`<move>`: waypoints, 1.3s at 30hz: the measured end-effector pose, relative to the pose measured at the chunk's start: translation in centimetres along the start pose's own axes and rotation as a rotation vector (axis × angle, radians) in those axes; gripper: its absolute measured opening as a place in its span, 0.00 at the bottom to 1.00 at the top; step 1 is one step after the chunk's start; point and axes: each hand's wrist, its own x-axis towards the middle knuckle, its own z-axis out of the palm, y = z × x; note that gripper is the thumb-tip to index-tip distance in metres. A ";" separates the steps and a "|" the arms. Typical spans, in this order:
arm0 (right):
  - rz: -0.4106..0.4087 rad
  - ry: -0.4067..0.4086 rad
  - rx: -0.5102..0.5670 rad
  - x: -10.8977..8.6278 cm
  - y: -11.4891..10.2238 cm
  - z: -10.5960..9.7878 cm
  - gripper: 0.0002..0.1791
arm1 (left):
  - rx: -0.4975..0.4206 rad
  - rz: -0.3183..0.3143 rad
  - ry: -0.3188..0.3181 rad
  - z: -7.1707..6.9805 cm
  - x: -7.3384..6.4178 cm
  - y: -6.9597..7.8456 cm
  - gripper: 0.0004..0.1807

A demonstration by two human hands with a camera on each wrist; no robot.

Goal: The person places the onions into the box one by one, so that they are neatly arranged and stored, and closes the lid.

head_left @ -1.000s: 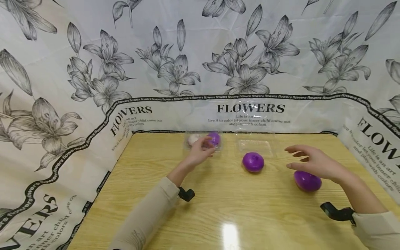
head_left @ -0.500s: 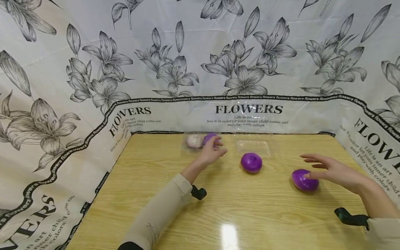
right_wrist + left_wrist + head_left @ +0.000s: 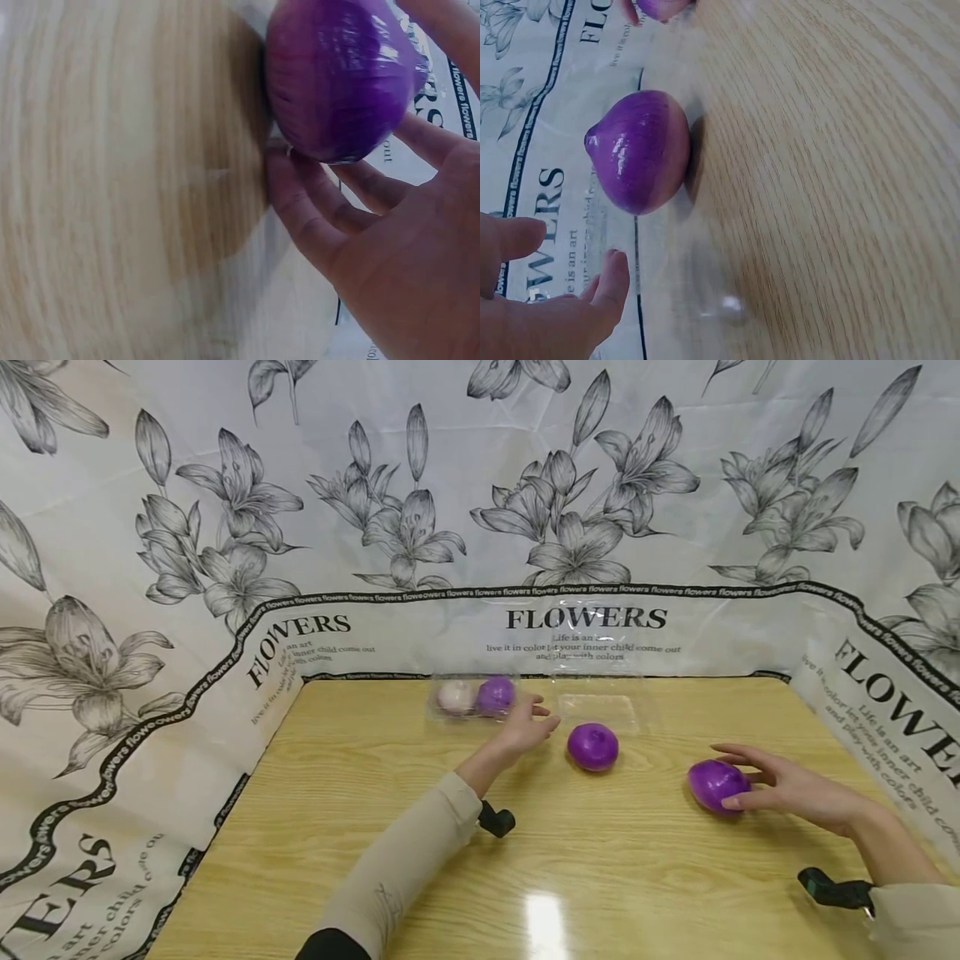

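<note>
In the head view a purple onion point(image 3: 717, 786) lies at the right of the table, with my right hand point(image 3: 798, 789) round its right side. The thumb is at its front and the fingers are behind. The right wrist view has the same onion point(image 3: 341, 79) up close, fingers under its lower edge. A second purple onion point(image 3: 593, 747) rests on the table near the middle. My left hand point(image 3: 523, 728) hovers to its left, apart from it, fingers loosely spread and holding nothing. That onion point(image 3: 641, 152) also appears in the left wrist view, beyond the fingertips.
A clear plastic container point(image 3: 472, 718) at the back holds a whitish round item point(image 3: 456, 697) and a purple one point(image 3: 496, 697). To its right a second clear container point(image 3: 597, 712) stands behind the middle onion. A flower-printed cloth point(image 3: 405, 643) borders the wooden table point(image 3: 360, 793).
My left hand has moved right, away from the purple item in the container towards the middle onion. My right hand has come down round the right onion, which has shifted slightly.
</note>
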 end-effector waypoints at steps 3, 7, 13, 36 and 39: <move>0.010 0.014 -0.018 0.3 0.1 0.3 0.44 | -0.014 -0.016 0.004 0.4 0.3 0.0 0.33; 0.015 0.034 -0.030 0.5 0.2 0.6 0.44 | -0.071 -0.032 -0.013 1.0 0.6 -0.1 0.31; 0.029 0.056 -0.066 0.5 0.3 0.8 0.41 | -0.150 -0.056 -0.008 2.0 1.3 -0.2 0.30; 0.016 0.117 -0.125 1.4 -0.6 1.8 0.42 | -0.187 -0.072 0.171 3.7 2.6 -0.1 0.28; 0.022 0.135 -0.132 1.3 -1.0 1.8 0.44 | -0.229 -0.072 0.179 3.8 2.6 -0.1 0.28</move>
